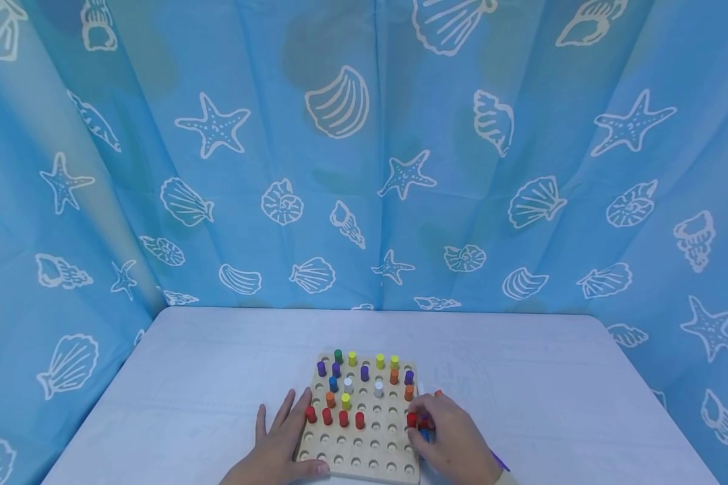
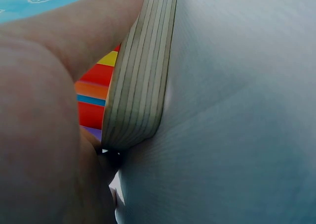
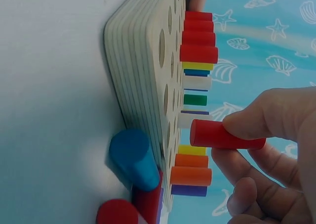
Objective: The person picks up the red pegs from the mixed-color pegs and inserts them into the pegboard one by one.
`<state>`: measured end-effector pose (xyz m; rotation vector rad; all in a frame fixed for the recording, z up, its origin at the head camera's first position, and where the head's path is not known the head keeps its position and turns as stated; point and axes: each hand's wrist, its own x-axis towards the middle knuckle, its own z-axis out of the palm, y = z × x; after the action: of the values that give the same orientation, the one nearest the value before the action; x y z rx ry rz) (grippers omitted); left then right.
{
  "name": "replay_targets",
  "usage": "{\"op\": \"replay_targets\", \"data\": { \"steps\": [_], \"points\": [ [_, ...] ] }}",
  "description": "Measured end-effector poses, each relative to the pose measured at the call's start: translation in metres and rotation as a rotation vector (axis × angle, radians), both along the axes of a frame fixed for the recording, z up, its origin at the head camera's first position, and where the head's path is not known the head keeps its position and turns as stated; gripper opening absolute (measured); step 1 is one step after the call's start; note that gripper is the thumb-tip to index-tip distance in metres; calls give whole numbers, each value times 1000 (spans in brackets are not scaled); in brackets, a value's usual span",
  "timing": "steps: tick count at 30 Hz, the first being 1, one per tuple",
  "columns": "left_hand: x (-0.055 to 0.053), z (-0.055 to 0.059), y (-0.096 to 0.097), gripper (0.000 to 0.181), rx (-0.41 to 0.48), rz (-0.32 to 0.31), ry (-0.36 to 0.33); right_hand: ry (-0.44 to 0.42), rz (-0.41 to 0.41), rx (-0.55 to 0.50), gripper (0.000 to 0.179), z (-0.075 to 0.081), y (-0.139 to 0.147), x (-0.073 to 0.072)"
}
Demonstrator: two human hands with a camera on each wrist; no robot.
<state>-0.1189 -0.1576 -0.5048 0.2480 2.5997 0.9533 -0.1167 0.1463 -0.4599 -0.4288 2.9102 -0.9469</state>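
Note:
A light wooden pegboard (image 1: 367, 453) with rows of round holes lies flat on the table. My left hand (image 1: 277, 444) rests against its left side, fingers spread and fairly straight, the thumb at the front edge. Between thumb and fingers, my right hand (image 1: 451, 434) pinches a red peg (image 3: 222, 135), held sideways in the right wrist view and apart from the board face there. Red pegs (image 1: 343, 419) stand in a row from the board's left side. Behind them, yellow, orange, blue, white, purple and green pegs are scattered in the holes.
Loose pegs lie on the white table (image 1: 218, 364) by the board's right side, among them a blue peg (image 3: 132, 157) and a red one (image 3: 117, 213); my right hand partly covers them in the head view. A blue curtain (image 1: 364, 202) with shell prints hangs behind.

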Motion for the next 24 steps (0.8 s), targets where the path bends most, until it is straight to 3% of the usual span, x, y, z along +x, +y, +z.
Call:
{"op": "replay_targets", "data": {
  "steps": [4, 13, 24],
  "points": [
    [-1, -1, 0, 126, 1, -2, 1, 44, 19, -1, 18, -3, -2, -1],
    [-1, -1, 1, 126, 0, 8, -12, 30, 54, -51, 16, -6, -7, -3],
    [-2, -1, 1, 126, -14, 14, -12, -4, 3, -50, 17, -3, -21, -2]
  ]
}}
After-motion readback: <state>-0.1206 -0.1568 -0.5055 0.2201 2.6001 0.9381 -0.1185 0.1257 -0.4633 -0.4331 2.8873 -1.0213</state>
